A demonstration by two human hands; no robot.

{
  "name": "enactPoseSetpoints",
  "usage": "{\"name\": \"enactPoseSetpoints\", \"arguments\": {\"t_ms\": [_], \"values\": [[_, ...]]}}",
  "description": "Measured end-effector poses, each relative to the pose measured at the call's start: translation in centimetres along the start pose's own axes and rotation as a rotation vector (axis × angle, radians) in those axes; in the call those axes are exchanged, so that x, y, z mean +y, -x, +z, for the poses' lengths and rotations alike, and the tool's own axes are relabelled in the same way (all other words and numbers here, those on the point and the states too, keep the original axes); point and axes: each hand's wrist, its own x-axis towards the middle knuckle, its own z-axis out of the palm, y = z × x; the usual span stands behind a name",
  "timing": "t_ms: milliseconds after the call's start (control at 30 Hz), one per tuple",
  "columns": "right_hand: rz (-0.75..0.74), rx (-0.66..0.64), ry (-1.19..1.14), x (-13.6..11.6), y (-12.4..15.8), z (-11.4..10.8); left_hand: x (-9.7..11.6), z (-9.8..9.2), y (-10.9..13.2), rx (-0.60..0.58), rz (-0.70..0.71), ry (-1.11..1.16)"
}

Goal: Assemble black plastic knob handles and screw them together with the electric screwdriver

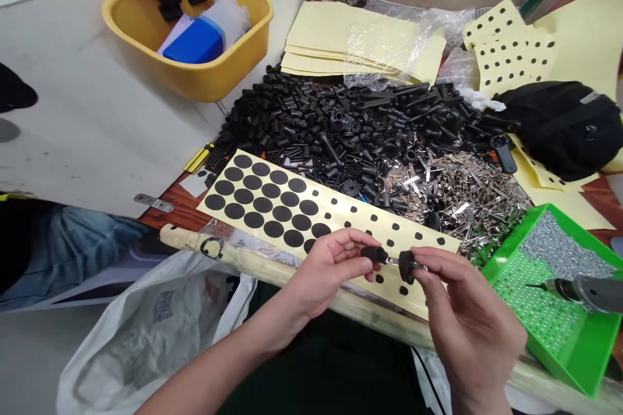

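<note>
On my screen now: my left hand (331,266) narrows to a pinch on a black plastic knob (374,254), my right hand (462,298) pinches a black cap (407,266), a small metal pin (392,260) between them, above the dotted yellow sticker sheet (341,220). Straight alignment matters here: fingertips firm, parts square!

Tub: a yellow tub (187,71) with a blue box (193,42) and a clear bag (226,19) in it.
Pile: lots of black plastic parts (350,123) beside a heap of shiny metal bits (457,191).
Paper: a stack of yellow sheets (335,35) under clear wrap, and yellow sheets with black dots (511,39) by it.
Tray: a green tray (545,331) with tiny screws (564,253) in it, and a gray drill (591,294) over it.
Bag: a black bag (559,126) on the paper, and a white plastic bag (146,343) down low.
</note>
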Motion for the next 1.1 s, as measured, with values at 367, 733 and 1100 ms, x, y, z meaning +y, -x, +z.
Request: {"name": "enactPoseSetpoints", "arguments": {"t_ms": [367,733,1100], "values": [[-0.113,0.002,-0.015,0.0,-1.4,0.0,-0.2,-0.5,0.2,0.013,0.009,0.016],[-0.274,-0.181,-0.007,0.8,-2.1,-0.2,0.1,-0.9,0.2,-0.042,-0.123,0.006],[-0.345,-0.264,-0.001,1.1,-2.2,-0.4,0.9,-0.8,0.1,-0.082,-0.235,-0.026]]}}
